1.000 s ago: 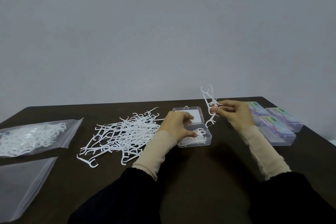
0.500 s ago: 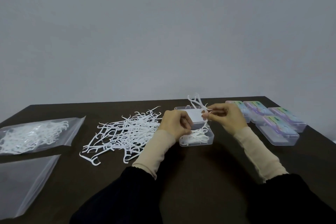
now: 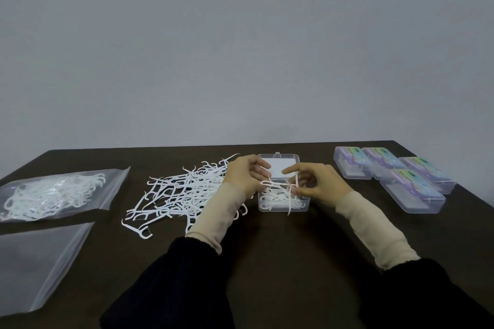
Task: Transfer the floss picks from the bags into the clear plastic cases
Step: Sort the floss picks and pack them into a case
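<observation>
White floss picks [image 3: 280,186], a small bunch, hang pinched between the right hand [image 3: 319,184] and left hand [image 3: 247,175], directly above the open case [image 3: 284,201]. Long axes look crossed; they need aligning along the case's length. Both hands equally near.

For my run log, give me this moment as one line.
both hands hold floss picks | over open case | loose pile remains
</observation>
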The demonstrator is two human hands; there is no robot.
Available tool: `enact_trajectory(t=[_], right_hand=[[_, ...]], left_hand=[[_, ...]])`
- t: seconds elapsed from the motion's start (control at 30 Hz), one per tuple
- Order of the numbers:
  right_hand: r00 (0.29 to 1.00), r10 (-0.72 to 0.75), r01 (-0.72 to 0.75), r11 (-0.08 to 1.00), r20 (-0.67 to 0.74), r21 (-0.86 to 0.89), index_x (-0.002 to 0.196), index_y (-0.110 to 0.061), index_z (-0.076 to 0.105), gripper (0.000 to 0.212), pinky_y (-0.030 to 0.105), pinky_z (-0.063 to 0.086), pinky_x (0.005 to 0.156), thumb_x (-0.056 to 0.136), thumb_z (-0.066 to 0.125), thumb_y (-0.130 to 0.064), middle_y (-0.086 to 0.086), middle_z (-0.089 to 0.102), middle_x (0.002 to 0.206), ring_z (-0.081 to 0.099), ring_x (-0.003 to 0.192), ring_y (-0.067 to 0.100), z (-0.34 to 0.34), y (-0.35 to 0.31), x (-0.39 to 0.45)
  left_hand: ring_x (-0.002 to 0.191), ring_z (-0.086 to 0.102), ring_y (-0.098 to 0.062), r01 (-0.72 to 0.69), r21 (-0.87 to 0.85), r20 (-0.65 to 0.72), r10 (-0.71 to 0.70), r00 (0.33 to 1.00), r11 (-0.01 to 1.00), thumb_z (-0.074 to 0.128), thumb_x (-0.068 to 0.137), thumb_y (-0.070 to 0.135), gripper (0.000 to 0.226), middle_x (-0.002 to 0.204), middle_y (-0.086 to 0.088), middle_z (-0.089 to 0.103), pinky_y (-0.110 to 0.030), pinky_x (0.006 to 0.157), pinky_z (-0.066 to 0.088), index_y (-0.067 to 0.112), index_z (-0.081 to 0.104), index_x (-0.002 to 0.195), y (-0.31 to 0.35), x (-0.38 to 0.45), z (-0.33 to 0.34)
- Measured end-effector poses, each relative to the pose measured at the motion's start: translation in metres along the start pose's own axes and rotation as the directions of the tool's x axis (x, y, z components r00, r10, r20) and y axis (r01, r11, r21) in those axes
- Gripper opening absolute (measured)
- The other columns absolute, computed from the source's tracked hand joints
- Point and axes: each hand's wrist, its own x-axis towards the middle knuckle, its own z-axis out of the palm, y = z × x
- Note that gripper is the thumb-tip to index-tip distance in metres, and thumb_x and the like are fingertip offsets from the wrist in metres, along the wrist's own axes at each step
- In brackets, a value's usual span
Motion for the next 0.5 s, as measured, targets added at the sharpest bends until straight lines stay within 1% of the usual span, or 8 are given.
enact_trajectory(t=[0.07, 0.2, 0.3, 0.33, 0.4, 0.43, 0.47, 0.5], right_hand=[[1.000, 0.001, 0.000, 0.999, -0.007, 0.039, 0.110, -0.030, 0.055, 0.040, 0.008, 0.047, 0.075, 0.080, 0.069, -0.007, 0.004, 0.067, 0.099, 0.062, 0.087, 0.008, -0.0015, -0.0001, -0.0004], [0.999, 0.049, -0.046, 0.994, -0.022, 0.100, 0.121, -0.027, 0.047, 0.050, 0.019, 0.048, 0.083, 0.081, 0.067, -0.005, 0.002, 0.065, 0.101, 0.061, 0.090, 0.009, -0.0002, -0.0003, -0.0012], [0.993, 0.041, -0.034, 0.998, -0.110, 0.060, 0.118, -0.023, 0.051, 0.045, 0.012, 0.047, 0.075, 0.080, 0.070, -0.012, 0.001, 0.067, 0.094, 0.061, 0.080, 0.006, 0.0015, 0.0006, 0.0000], [0.990, 0.034, -0.026, 0.998, -0.138, 0.058, 0.115, -0.022, 0.053, 0.041, 0.008, 0.045, 0.072, 0.079, 0.071, -0.013, -0.001, 0.067, 0.090, 0.061, 0.077, 0.004, 0.0017, 0.0006, 0.0003], [0.984, 0.021, -0.011, 0.998, -0.175, 0.059, 0.111, -0.020, 0.055, 0.036, 0.003, 0.043, 0.067, 0.079, 0.071, -0.015, -0.003, 0.066, 0.084, 0.060, 0.072, -0.001, 0.0022, -0.0002, 0.0007], [0.983, 0.016, -0.005, 0.998, -0.181, 0.059, 0.108, -0.021, 0.055, 0.034, 0.002, 0.043, 0.066, 0.079, 0.071, -0.015, -0.002, 0.066, 0.083, 0.060, 0.071, -0.003, 0.0025, -0.0006, 0.0009], [0.984, 0.013, -0.002, 0.998, -0.180, 0.064, 0.105, -0.021, 0.055, 0.032, 0.004, 0.044, 0.068, 0.079, 0.071, -0.014, 0.000, 0.067, 0.083, 0.061, 0.071, -0.001, 0.0029, -0.0011, 0.0009], [0.984, 0.011, 0.001, 0.998, -0.176, 0.068, 0.102, -0.022, 0.055, 0.029, 0.006, 0.046, 0.070, 0.079, 0.071, -0.014, 0.003, 0.069, 0.085, 0.063, 0.072, 0.002, 0.0036, -0.0010, 0.0012]], left_hand=[[0.061, 0.059, -0.011, -0.001, -0.010, 0.030, 0.001, 1.000, 1.000, 0.055, 0.065, -0.027, 0.040, 0.073, -0.004, 0.063, -0.015, 0.057, 0.051, 0.000, 0.062, 0.094, 0.0003, -0.0006, -0.0007], [0.068, 0.061, -0.014, -0.015, -0.037, 0.070, 0.017, 0.997, 0.999, 0.054, 0.066, -0.026, 0.042, 0.079, -0.006, 0.064, -0.021, 0.062, 0.053, 0.006, 0.060, 0.092, -0.0006, -0.0002, 0.0006], [0.072, 0.061, -0.011, -0.059, -0.026, 0.072, 0.060, 0.996, 0.998, 0.050, 0.073, -0.022, 0.037, 0.086, -0.009, 0.064, -0.017, 0.068, 0.051, 0.003, 0.061, 0.096, -0.0005, 0.0002, 0.0029], [0.075, 0.062, -0.010, -0.077, -0.017, 0.064, 0.078, 0.995, 0.997, 0.047, 0.075, -0.021, 0.036, 0.088, -0.010, 0.064, -0.016, 0.072, 0.051, 0.002, 0.062, 0.098, 0.0002, 0.0006, 0.0037], [0.084, 0.062, -0.014, -0.088, -0.019, 0.056, 0.089, 0.994, 0.996, 0.041, 0.077, -0.019, 0.038, 0.091, -0.009, 0.065, -0.019, 0.082, 0.049, 0.005, 0.064, 0.095, 0.0011, 0.0017, 0.0045], [0.089, 0.062, -0.016, -0.089, -0.026, 0.063, 0.091, 0.994, 0.996, 0.045, 0.078, -0.017, 0.034, 0.092, -0.007, 0.065, -0.021, 0.085, 0.049, 0.008, 0.064, 0.092, 0.0014, 0.0017, 0.0046], [0.092, 0.062, -0.017, -0.087, -0.047, 0.085, 0.091, 0.992, 0.995, 0.056, 0.079, -0.009, 0.025, 0.093, -0.004, 0.066, -0.023, 0.087, 0.048, 0.012, 0.064, 0.089, 0.0006, 0.0008, 0.0049], [0.095, 0.063, -0.015, -0.084, -0.044, 0.123, 0.088, 0.989, 0.996, 0.071, 0.075, 0.006, 0.018, 0.096, -0.001, 0.066, -0.023, 0.088, 0.048, 0.016, 0.064, 0.088, -0.0001, -0.0003, 0.0047]])
